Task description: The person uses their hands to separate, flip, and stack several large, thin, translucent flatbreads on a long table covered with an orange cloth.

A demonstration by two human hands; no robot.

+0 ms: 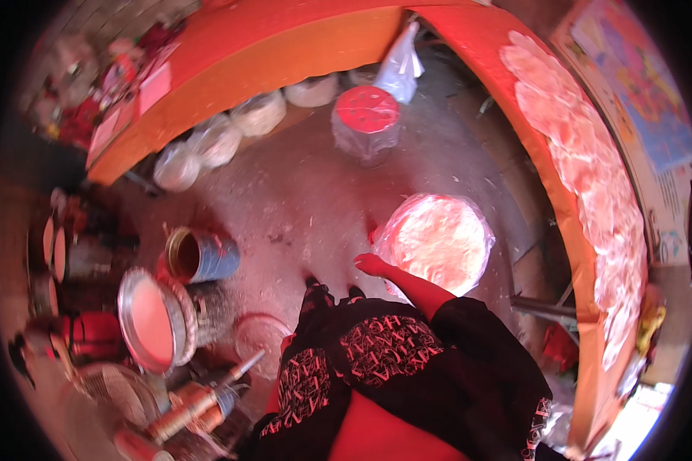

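My right hand [370, 264] is just beside the left edge of the round, clear-plastic-lined tub [487, 240] of pale, lumpy stuff [437, 242]. Beyond the tub stands a round, red-topped, plastic-wrapped stool [367, 109]; well left of the tub, a blue cylindrical can [219, 259]. Right of the tub, a long orange table [590, 361] bears overlapping pale discs [592, 161].

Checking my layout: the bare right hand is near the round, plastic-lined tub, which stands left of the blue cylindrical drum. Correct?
No, wrong side: the head view shows the round, plastic-lined tub right of the blue cylindrical drum. The bare right hand is indeed near the tub.
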